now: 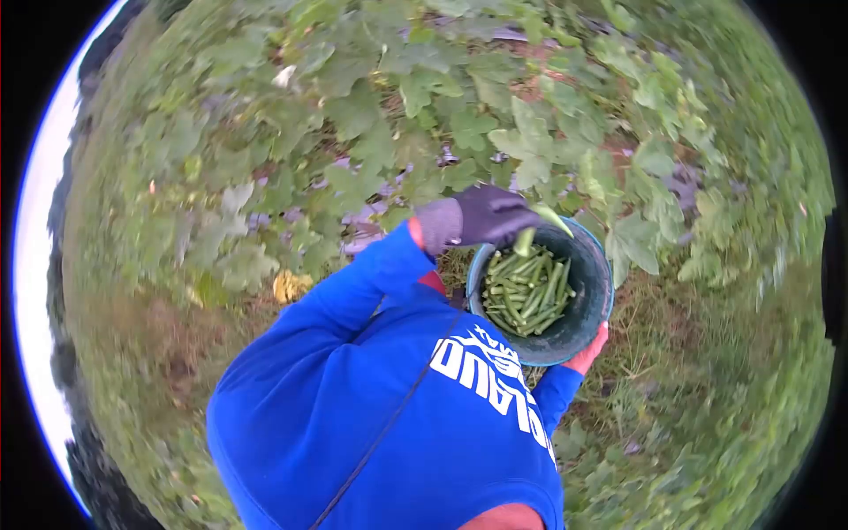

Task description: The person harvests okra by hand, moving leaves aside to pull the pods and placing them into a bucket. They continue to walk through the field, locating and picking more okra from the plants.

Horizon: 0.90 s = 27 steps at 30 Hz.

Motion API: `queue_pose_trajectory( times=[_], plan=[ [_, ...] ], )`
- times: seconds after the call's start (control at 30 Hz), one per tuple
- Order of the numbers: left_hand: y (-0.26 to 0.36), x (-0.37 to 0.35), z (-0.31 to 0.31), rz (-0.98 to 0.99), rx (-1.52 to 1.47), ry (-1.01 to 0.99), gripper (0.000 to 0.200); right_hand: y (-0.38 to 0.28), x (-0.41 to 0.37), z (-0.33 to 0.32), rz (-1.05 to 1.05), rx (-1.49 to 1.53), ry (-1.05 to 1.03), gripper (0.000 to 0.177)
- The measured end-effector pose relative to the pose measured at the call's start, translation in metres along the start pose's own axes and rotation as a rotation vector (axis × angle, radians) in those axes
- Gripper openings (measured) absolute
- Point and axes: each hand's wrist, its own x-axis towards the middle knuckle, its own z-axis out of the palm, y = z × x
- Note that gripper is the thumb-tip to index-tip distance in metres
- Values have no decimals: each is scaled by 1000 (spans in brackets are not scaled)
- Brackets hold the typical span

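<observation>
My left hand [491,215], in a dark glove, is closed on a green okra pod [525,240] held just over the far rim of a dark bucket with a blue rim [590,291]. Several green okra pods [526,290] lie inside the bucket. My right hand [589,351] grips the bucket at its near right edge, mostly hidden under it. My blue sleeves and blue sweatshirt [389,415] fill the lower middle of the view.
Broad-leaved okra plants [442,115] stand thick ahead and to the right of the bucket. Grass and weeds [689,397] cover the ground to the right and below. A yellowed leaf [290,285] lies at the left.
</observation>
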Motion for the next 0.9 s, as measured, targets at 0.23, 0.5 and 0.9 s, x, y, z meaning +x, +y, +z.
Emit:
queue_pose_trajectory(
  times=[0.23,0.5,0.9],
  plan=[
    [-50,-43,49,-189,-1,70,42,6,-19,20,9,-129,-119,56],
    [-62,-27,85,-139,-183,187,32,-9,-9,-5,100,-104,-166,61],
    [-60,-24,90,-144,-319,174,31,-10,-10,-12,87,-81,-166,62]
  ],
)
